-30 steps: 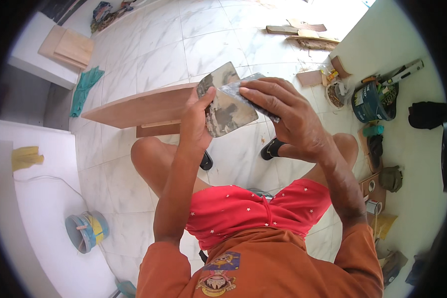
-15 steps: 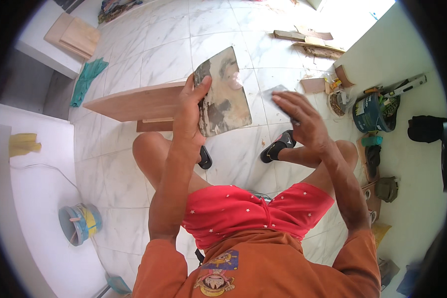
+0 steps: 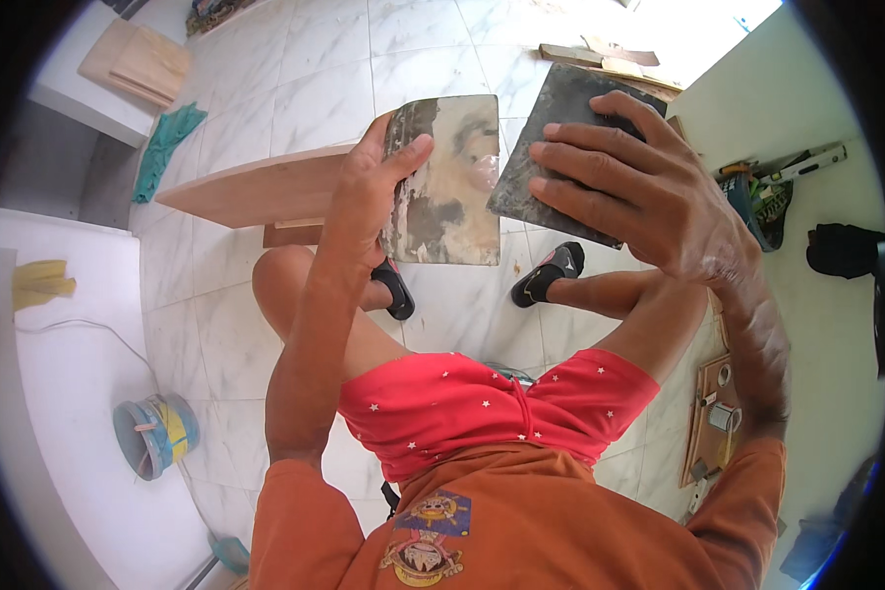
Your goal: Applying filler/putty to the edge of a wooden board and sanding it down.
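Note:
My left hand (image 3: pixel 364 182) grips the left edge of a thin rectangular plate (image 3: pixel 462 216), thumb on its face. Patches of pale, grey and dark residue cover the plate, and a shiny clear-pinkish blob (image 3: pixel 484 172) lies near its right edge. Just to the right, my right hand (image 3: pixel 649 187) holds a dark, scuffed flat plate (image 3: pixel 556 108), tilted, with fingers spread over its upper face and the thumb hidden. The two plates are close together near the lower right of the left one; I cannot tell if they touch. Behind my left wrist stands a wooden panel (image 3: pixel 256 182).
Wood scraps (image 3: pixel 585 54) lie ahead on the tiled floor. A dark tool bucket (image 3: pixel 757 211) is at the right wall. Leaning boards (image 3: pixel 138 64), a teal cloth (image 3: pixel 170 147) and a blue bucket (image 3: pixel 152 438) are at left. My feet rest below the plates.
My right hand has moved right and its plate now shows its broad dark face, where before it was smaller and lower-angled. The left plate has turned more upright.

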The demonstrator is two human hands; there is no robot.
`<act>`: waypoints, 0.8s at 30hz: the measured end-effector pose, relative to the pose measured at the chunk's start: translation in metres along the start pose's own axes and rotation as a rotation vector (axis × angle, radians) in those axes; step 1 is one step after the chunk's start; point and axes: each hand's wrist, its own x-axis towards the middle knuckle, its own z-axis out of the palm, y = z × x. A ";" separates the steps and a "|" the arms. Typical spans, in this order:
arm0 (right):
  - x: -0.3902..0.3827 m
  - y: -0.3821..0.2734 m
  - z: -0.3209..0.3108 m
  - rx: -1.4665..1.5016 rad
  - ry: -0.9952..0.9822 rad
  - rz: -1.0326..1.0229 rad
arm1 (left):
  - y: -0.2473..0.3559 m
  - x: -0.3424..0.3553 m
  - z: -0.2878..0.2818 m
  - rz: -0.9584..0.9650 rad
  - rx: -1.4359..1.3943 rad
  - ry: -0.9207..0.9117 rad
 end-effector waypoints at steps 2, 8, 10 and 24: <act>0.000 0.000 -0.002 -0.021 0.004 -0.011 | -0.003 0.003 0.004 -0.002 -0.047 -0.036; 0.007 0.005 0.011 0.003 -0.013 -0.085 | -0.001 0.001 0.002 -0.015 0.032 -0.048; 0.009 0.005 0.012 0.026 -0.028 -0.082 | -0.004 0.003 0.002 -0.024 0.031 -0.042; -0.016 0.069 0.102 1.032 -0.149 0.528 | -0.008 0.057 -0.054 -0.032 -0.053 0.090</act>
